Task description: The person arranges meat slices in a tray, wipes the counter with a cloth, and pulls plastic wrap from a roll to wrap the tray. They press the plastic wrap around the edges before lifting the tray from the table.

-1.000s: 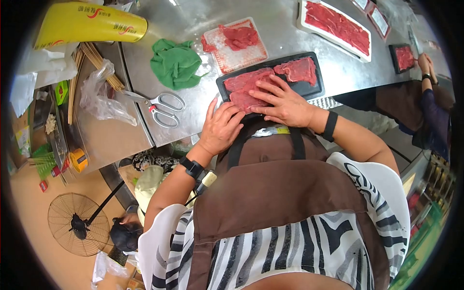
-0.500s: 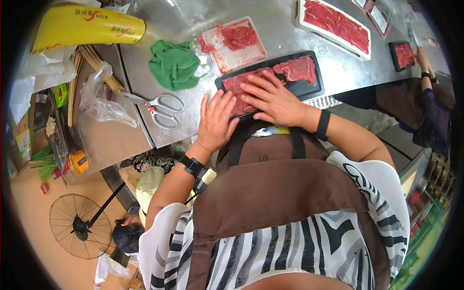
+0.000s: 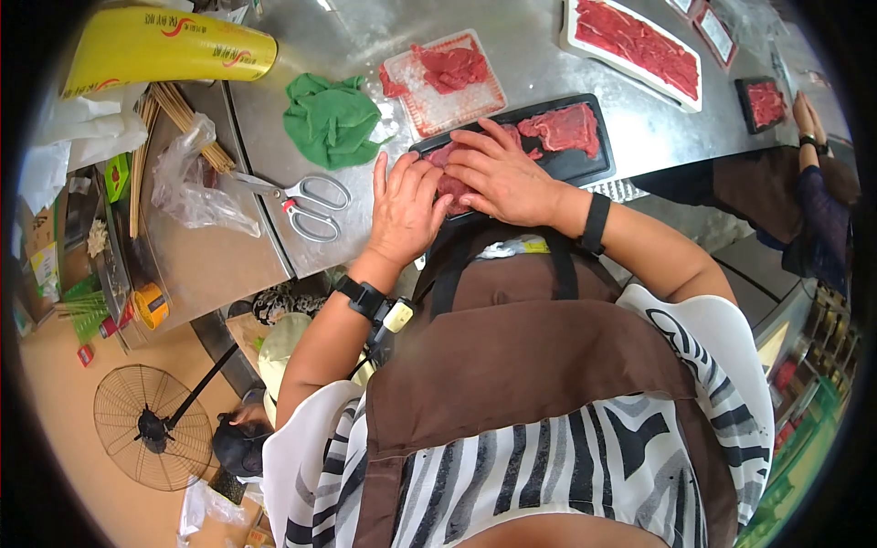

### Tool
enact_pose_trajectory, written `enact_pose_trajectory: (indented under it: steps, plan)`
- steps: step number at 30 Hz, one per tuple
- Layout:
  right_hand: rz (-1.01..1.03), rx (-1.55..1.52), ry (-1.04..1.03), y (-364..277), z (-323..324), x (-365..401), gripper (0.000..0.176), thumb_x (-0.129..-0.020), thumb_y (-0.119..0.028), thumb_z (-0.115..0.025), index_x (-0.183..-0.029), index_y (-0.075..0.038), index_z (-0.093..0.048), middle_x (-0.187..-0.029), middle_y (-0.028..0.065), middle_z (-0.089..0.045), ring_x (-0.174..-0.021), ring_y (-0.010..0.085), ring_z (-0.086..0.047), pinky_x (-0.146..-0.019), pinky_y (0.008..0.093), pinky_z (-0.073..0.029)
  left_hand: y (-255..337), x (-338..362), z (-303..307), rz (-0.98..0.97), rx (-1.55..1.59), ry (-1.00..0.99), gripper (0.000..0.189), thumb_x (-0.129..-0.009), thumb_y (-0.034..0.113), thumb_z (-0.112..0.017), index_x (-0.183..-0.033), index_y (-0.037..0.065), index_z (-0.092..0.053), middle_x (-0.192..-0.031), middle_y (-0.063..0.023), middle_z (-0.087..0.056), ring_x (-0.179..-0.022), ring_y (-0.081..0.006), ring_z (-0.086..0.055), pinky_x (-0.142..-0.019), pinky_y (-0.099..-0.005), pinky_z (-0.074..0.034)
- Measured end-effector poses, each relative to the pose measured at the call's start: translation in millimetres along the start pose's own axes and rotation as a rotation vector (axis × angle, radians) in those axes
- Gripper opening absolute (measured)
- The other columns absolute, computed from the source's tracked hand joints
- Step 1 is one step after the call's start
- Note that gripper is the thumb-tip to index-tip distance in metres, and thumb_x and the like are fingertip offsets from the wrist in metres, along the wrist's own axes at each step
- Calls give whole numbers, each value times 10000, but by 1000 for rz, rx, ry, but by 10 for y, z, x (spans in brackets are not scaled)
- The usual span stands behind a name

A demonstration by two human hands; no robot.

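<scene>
On the steel counter near my body lies a black tray [image 3: 598, 164] with raw red meat in it. Both of my hands are over its left half. My left hand [image 3: 402, 210] bends its fingers over the tray's left end, with the thumb against a slice of meat [image 3: 452, 187]. From the other side my right hand [image 3: 512, 178] curls its fingers over the same slice, which is bunched between them and mostly covered. A second meat piece [image 3: 566, 130] lies untouched in the tray's right half. Beyond is a clear, orange-rimmed tray [image 3: 438, 117] with more meat [image 3: 452, 68].
A green cloth [image 3: 329, 121] and scissors [image 3: 311, 205] lie to the left, near wooden skewers [image 3: 187, 123] and a yellow roll [image 3: 174, 46]. A white tray of meat [image 3: 635, 50] stands back right. Another person's hands [image 3: 806, 119] are beside a small black tray [image 3: 760, 102].
My right hand's fingers have gone from spread flat to bent, and the meat is bunched up. My left hand's fingers curl in more. At far right, the other person's hands have come together.
</scene>
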State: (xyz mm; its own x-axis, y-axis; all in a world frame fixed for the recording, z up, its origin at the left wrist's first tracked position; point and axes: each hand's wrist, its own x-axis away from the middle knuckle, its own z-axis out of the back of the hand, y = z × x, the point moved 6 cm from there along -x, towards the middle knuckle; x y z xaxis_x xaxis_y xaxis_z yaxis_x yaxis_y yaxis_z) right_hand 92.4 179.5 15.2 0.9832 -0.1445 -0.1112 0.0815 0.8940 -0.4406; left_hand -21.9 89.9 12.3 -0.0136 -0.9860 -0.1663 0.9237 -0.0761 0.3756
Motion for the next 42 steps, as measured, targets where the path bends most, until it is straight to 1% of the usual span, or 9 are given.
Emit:
enact_pose_trajectory:
  steps: [14, 19, 25, 30, 34, 35, 38, 40, 42]
  plan:
    - [-125, -12, 182, 172, 440, 384, 394, -896, -184, -597, -1270, -61, -574, -1359, 96, -524, -1358, 326, -382, -1158, 542, -223, 63, 9, 99, -30, 24, 71, 457, -812, 188, -685, -1244, 72, -591, -1295, -91, -554, -1307, -313, -440, -1138, -564, -217]
    - [-192, -43, 281, 241, 589, 627, 357, -859, -98, -609, -1211, -44, -612, -1276, 123, -577, -1310, 361, -440, -1142, 547, -246, -12, 34, 6, -80, 34, 12, 425, -794, 171, -702, -1200, 80, -617, -1280, -69, -566, -1302, -286, -453, -1136, -564, -228]
    - [-123, -52, 194, 115, 471, 821, 367, -806, -93, -657, -1170, -48, -631, -1262, 111, -580, -1314, 341, -433, -1140, 554, -247, 171, -13, 122, -142, 105, 53, 360, -770, 119, -717, -1121, 99, -636, -1186, -72, -601, -1236, -298, -505, -1115, -563, -258]
    - [-71, -71, 63, 36, 234, 815, 372, -830, -148, -661, -1189, -51, -635, -1294, 86, -572, -1342, 328, -408, -1156, 566, -217, 127, 9, -35, -174, 98, -43, 395, -770, 118, -718, -1154, 96, -625, -1250, -82, -571, -1261, -301, -484, -1116, -571, -252]
    - [-130, -74, 288, 128, 526, 720, 366, -820, -130, -677, -1174, -49, -632, -1253, 110, -585, -1293, 342, -455, -1128, 558, -270, 208, -70, 61, -136, 102, -37, 421, -784, 140, -714, -1192, 87, -625, -1335, -98, -541, -1324, -300, -434, -1129, -578, -231]
    - [-115, -54, 298, 189, 589, 641, 366, -820, -130, -677, -1174, -49, -632, -1253, 110, -585, -1293, 342, -455, -1128, 558, -270, 185, -74, -12, -157, 78, -114, 427, -798, 154, -703, -1211, 80, -621, -1367, -108, -527, -1346, -314, -413, -1135, -581, -220]
    - [-265, 73, 423, 455, 795, 346, 344, -816, -122, -676, -1150, -52, -633, -1181, 105, -610, -1196, 322, -512, -1065, 504, -341, 177, -119, 36, -163, 123, -73, 422, -808, 160, -694, -1216, 78, -618, -1361, -115, -528, -1343, -324, -415, -1138, -581, -209]
    - [-389, 106, 400, 673, 823, 41, 313, -816, -142, -678, -1115, -55, -644, -1112, 91, -632, -1091, 294, -543, -967, 454, -391, 148, -190, 112, -137, 147, -7, 391, -812, 147, -683, -1192, 76, -621, -1347, -122, -534, -1326, -334, -430, -1136, -578, -215]
    - [-381, 168, 431, 823, 747, -269, 299, -818, -176, -678, -1097, -70, -658, -1069, 77, -647, -1013, 273, -556, -904, 423, -406, 41, -233, 202, -47, 137, 128, 306, -829, 124, -663, -1128, 67, -644, -1301, -112, -556, -1302, -309, -457, -1129, -566, -242]
